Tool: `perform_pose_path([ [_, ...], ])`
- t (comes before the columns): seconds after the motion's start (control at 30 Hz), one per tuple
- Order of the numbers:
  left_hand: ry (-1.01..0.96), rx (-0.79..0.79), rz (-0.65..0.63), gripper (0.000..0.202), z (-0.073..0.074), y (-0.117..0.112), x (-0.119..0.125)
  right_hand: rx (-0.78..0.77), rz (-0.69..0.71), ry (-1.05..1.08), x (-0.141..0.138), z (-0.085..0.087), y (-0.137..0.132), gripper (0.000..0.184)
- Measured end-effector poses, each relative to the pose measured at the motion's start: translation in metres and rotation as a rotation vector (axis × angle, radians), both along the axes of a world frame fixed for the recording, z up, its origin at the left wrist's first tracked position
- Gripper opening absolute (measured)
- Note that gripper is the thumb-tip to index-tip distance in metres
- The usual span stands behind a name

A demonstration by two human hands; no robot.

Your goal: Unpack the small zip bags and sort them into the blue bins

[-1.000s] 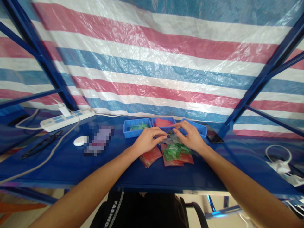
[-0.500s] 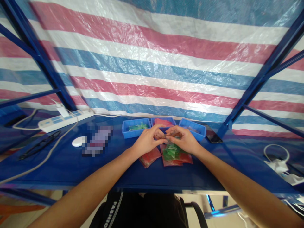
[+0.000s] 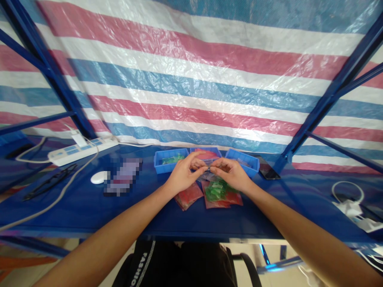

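Note:
Both hands meet over a pile of small plastic bags on the blue table (image 3: 89, 207). My left hand (image 3: 183, 174) and my right hand (image 3: 232, 173) pinch the top edge of one small clear bag (image 3: 207, 174) between fingertips, held just above the pile. Under them lie a green bag (image 3: 216, 191) and red bags (image 3: 188, 196). Behind the hands stand three blue trays: the left tray (image 3: 167, 160) has green pieces, the middle tray (image 3: 209, 151) red ones, the right tray (image 3: 245, 161) dark ones.
A white power strip (image 3: 79, 148) with its cable lies at the back left, near a white round mouse (image 3: 99, 177) and black glasses (image 3: 50, 182). A dark phone (image 3: 267, 169) rests right of the trays. White cables (image 3: 353, 205) sit far right. A striped tarp hangs behind.
The hands drew together and lifted slightly, from resting on the pile near the trays to pinching the small clear bag between them.

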State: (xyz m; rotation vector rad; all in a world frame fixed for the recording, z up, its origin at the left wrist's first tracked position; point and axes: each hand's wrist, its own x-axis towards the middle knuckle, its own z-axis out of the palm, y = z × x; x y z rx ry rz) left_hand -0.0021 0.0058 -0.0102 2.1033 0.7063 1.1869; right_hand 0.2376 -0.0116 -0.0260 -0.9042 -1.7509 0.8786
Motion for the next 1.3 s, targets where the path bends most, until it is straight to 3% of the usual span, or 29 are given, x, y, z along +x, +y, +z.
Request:
perform_pose_path([
  [0.23,-0.04,-0.004,0.084,0.037,0.003,-0.003,0.001,0.04,-0.006,-0.055,-0.001,0.005,-0.002,0.032],
  [0.5,0.063,0.187,0.206,0.026,0.01,-0.003,-0.003,0.291,-0.212,-0.297,0.009,0.012,-0.004,0.02],
  [0.83,0.18,0.274,0.286,0.026,0.013,0.001,-0.009,0.413,-0.102,-0.482,0.006,0.004,-0.001,0.013],
  [1.0,0.444,0.36,0.36,0.026,0.015,0.006,-0.021,0.431,-0.101,-0.52,0.007,0.004,-0.002,0.017],
  [1.17,0.792,0.331,0.493,0.027,0.013,0.001,-0.025,0.433,-0.045,-0.571,0.007,0.005,-0.002,0.025],
  [1.3,0.769,0.271,0.43,0.026,0.009,-0.004,-0.017,0.441,0.02,-0.596,0.004,0.005,-0.002,0.027],
])
